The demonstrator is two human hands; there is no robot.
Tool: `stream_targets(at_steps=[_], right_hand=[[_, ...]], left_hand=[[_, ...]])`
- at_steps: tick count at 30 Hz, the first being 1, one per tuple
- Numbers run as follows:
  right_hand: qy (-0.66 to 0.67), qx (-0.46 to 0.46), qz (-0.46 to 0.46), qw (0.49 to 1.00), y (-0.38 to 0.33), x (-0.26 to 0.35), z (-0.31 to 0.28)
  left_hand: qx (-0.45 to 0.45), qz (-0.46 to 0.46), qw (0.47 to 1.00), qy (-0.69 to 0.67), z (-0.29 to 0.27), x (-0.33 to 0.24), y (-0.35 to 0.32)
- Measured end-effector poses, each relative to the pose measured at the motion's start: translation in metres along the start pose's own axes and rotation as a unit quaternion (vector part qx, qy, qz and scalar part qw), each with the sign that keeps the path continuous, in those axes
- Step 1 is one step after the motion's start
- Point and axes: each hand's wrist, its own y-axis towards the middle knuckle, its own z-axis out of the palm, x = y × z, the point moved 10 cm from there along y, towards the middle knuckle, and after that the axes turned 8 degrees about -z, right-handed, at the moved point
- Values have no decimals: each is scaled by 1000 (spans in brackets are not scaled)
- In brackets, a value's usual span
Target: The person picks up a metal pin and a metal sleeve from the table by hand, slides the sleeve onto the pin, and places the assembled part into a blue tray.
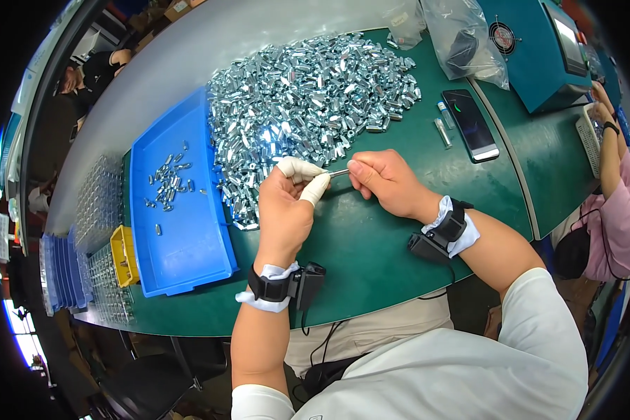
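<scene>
Green-topped curved bench (371, 245) adjoins a grey matte surface (189, 63); bright window (21, 336) at lower left.

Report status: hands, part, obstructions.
Both hands, left hand and right hand, pinch one small metal pin. Heap of metal parts behind. Nothing between them.

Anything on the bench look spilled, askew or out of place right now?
Nothing looks damaged. The big heap of metal parts lies loose on the green table, its edge spreading against the blue tray, which holds only a few pieces. Left hand and right hand together pinch one small part. A phone lies beside the heap.
</scene>
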Motion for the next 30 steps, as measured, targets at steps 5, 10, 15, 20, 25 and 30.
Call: stream_targets(at_steps=[5, 10, 15, 20, 25, 30], right_hand=[[11, 10, 6, 1000, 1, 1, 0], [-15, -15, 19, 1000, -4, -9, -11], [-54, 42, -13, 998, -1, 2, 6], [35, -5, 8, 999, -2, -9, 0], [85, -74, 22, 993, -1, -10, -16], [72, -67, 31, 995, 0, -11, -9]], left_hand=[[15, -20, 1000, 7, 0, 4, 4], [36, -89, 995, -25, 10, 22, -1], [35, -81, 996, -29, 17, 18, -1], [21, -104, 993, -57, 18, 26, 0], [-92, 12, 988, -120, -42, 2, 12], [-318, 137, 920, -184, -116, -21, -1]])
